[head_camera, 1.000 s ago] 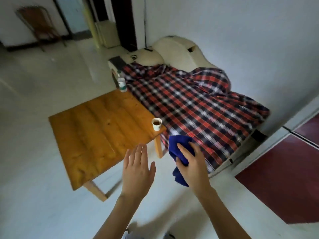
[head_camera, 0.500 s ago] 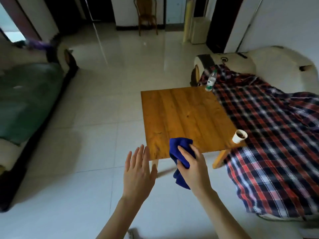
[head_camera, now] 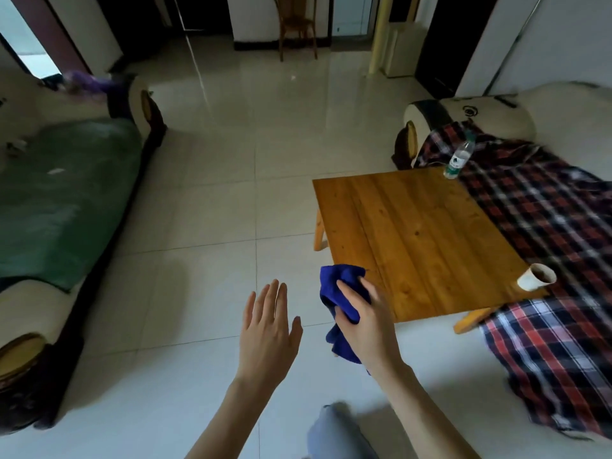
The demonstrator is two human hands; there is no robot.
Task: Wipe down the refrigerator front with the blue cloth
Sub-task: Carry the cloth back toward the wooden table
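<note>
Nearest, at the bottom edge, a blurred grey-blue shape (head_camera: 334,432) may be the person's trouser leg. Just above it, both forearms reach forward over the pale tiled floor (head_camera: 215,210). The right hand (head_camera: 371,323) grips the bunched blue cloth (head_camera: 341,293), fingers curled over its top. The cloth bulges out on the hand's left side and hangs below the palm. The left hand (head_camera: 268,329) floats beside it, apart from the cloth, fingers straight and together, holding nothing.

Beyond the right hand stands a low wooden table (head_camera: 417,240). A paper cup (head_camera: 536,277) sits at its near right corner and a water bottle (head_camera: 458,160) at its far right corner. A red plaid blanket (head_camera: 546,246) covers the sofa to the right, and a green-covered sofa (head_camera: 59,200) lies to the left. Farthest back stands a wooden chair (head_camera: 296,24).
</note>
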